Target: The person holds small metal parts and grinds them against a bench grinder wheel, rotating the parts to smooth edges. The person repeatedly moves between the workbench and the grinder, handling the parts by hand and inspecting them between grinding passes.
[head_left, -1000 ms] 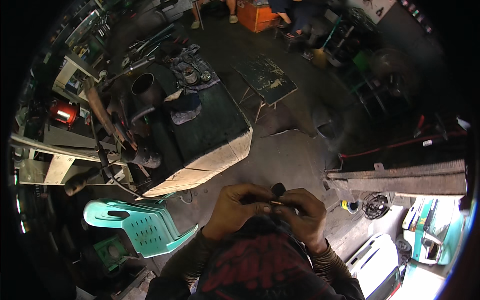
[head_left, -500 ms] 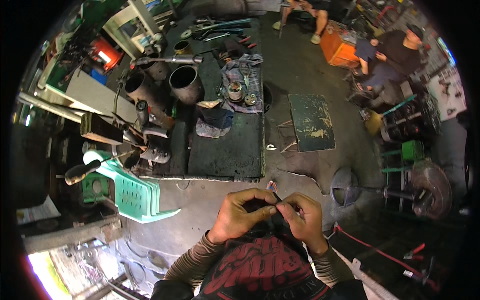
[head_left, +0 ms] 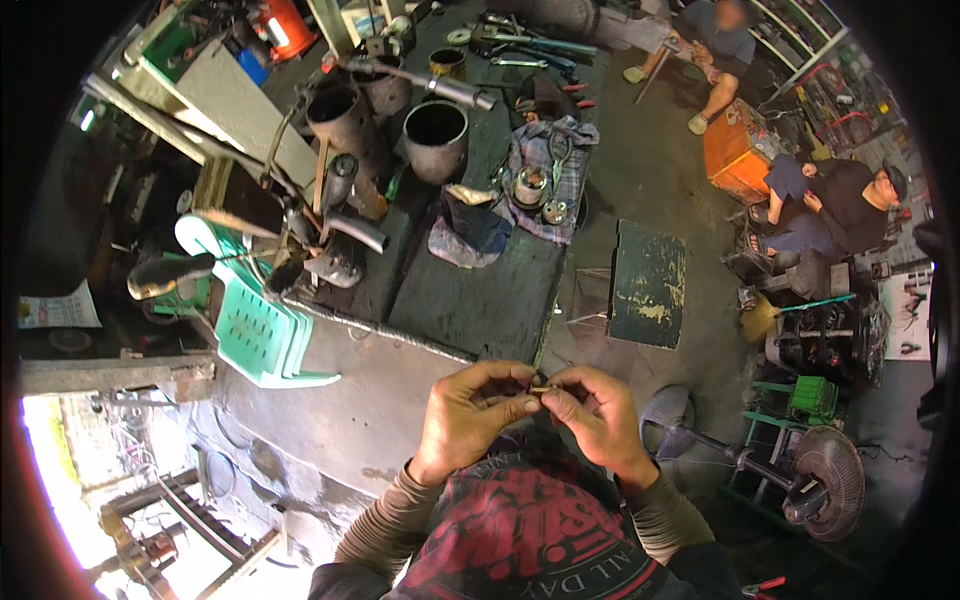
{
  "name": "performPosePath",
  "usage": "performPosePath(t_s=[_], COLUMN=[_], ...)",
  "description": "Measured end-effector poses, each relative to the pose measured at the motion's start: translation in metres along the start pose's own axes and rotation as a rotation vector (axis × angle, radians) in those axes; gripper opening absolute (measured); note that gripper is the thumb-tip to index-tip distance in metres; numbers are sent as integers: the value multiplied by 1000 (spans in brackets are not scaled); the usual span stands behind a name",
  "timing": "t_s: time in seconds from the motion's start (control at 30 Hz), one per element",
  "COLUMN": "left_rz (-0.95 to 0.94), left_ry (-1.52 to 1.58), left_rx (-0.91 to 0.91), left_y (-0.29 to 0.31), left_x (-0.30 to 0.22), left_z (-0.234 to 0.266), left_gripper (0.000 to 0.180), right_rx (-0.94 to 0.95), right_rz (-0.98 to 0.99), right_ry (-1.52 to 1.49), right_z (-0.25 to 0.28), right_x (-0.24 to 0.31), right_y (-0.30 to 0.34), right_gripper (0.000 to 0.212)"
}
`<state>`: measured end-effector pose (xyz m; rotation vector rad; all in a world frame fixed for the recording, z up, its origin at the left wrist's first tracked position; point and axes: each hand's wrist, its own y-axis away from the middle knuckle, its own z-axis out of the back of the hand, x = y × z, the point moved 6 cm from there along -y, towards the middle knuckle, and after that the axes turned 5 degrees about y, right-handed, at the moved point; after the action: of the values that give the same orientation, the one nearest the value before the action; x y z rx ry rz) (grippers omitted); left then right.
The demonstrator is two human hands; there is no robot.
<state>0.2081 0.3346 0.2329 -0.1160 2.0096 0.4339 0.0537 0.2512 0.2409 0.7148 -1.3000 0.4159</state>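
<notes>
My left hand (head_left: 470, 415) and my right hand (head_left: 595, 415) meet in front of my chest, low in the head view. Their fingertips pinch a small thin metal part (head_left: 540, 390) between them; it is too small to tell what it is. Both hands are held over the concrete floor, just in front of the dark workbench (head_left: 480, 300). My red and black shirt fills the bottom edge below the hands.
The workbench carries dark metal cylinders (head_left: 435, 140), pipes, a checked cloth (head_left: 545, 175) with small parts, and tools. A green plastic chair (head_left: 255, 325) stands to the left. A dark board (head_left: 645, 285) and a floor fan (head_left: 800, 480) lie right. Two people (head_left: 830, 205) sit at upper right.
The view has swung, so the bench and chair now sit higher and more central. My hands stay together on the small part, fingers shifting slightly.
</notes>
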Motion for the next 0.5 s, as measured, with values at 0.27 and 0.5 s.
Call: performPosePath(t_s=[0.27, 0.5], left_rz=[-16, -119], left_ry=[-169, -239], left_rx=[-64, -217], left_y=[-1, -17], left_x=[-22, -37], left_z=[14, 14], left_gripper=[30, 28], right_rx=[107, 230], right_rz=[14, 163], right_ry=[-83, 7], right_z=[-9, -1], right_x=[3, 29], right_y=[-25, -72], right_gripper=[23, 21])
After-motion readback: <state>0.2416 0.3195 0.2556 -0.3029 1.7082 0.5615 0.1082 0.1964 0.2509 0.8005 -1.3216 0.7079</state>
